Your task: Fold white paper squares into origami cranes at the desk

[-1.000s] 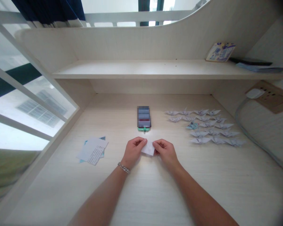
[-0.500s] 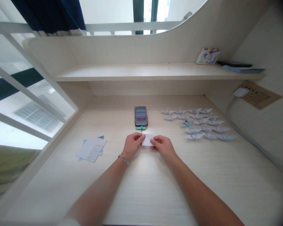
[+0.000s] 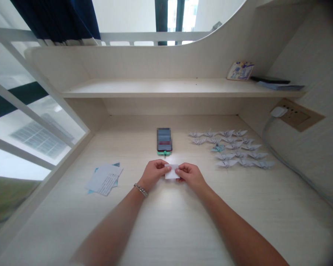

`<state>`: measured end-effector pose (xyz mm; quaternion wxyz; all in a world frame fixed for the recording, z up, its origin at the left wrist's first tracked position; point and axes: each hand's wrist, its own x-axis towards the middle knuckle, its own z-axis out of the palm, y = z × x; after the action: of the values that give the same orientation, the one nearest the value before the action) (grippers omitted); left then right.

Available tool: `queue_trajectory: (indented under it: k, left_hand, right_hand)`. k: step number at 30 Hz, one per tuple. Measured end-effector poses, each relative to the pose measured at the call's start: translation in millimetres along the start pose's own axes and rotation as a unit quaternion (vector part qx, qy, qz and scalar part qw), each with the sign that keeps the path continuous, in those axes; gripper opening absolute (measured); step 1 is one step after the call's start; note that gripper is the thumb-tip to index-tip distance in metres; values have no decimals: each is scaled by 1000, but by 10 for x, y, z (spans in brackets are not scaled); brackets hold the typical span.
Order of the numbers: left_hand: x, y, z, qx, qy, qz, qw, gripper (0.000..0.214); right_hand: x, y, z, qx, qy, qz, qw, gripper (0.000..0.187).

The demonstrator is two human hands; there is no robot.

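Note:
Between my two hands is a small white piece of paper (image 3: 171, 172), roughly square, held just above the desk. My left hand (image 3: 155, 172), with a silver chain bracelet at its wrist, pinches the left edge, thumb on top. On the other side my right hand (image 3: 191, 174) grips the right edge between thumb and fingers. Its lower fingers are partly hidden behind the paper. Just beyond lies a phone (image 3: 164, 139) with a green part at its near end. To the right, several folded white paper cranes (image 3: 230, 145) stand in rows, one blue crane (image 3: 218, 148) among them.
Some paper sheets (image 3: 104, 179) with printed lines lie at the left. A shelf (image 3: 144, 88) runs across the back, bearing a patterned packet (image 3: 240, 71) and a dark flat object (image 3: 270, 79). A grey cable (image 3: 288, 166) hangs from the wall socket (image 3: 302, 115) along the right side.
The paper is tilted a little differently between my hands, and my left thumb reaches further onto it. The whole view has shifted slightly.

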<state>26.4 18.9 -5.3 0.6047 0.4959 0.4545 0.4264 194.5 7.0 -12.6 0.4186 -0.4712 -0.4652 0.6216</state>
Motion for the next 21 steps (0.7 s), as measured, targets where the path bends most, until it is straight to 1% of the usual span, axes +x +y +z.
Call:
queue_trajectory:
  k: [2,8,12,18,21]
  left_hand:
    - [-20,-3,-15,-13,-9,-10,1000,26]
    - [-96,4,-21,5,-10,-22,1000,25]
    - [-136,35,-11,18,-23,-22,999,26]
    - [-159,76,1,36,-31,-8,999,23]
    - [-167,93,7,45,-41,-5,998,22]
  right_hand:
    - [-28,-12,-9,-7,-6,-2,1000,24]
    - [-77,-20,-14,-1,-18,-20,1000,21]
    - [-103,-49,-13,-5,-27,-5,1000,19]
    - [-130,-59,4,3,-12,7,1000,22]
    - [-130,-39,5,1,-15,11,1000,23]
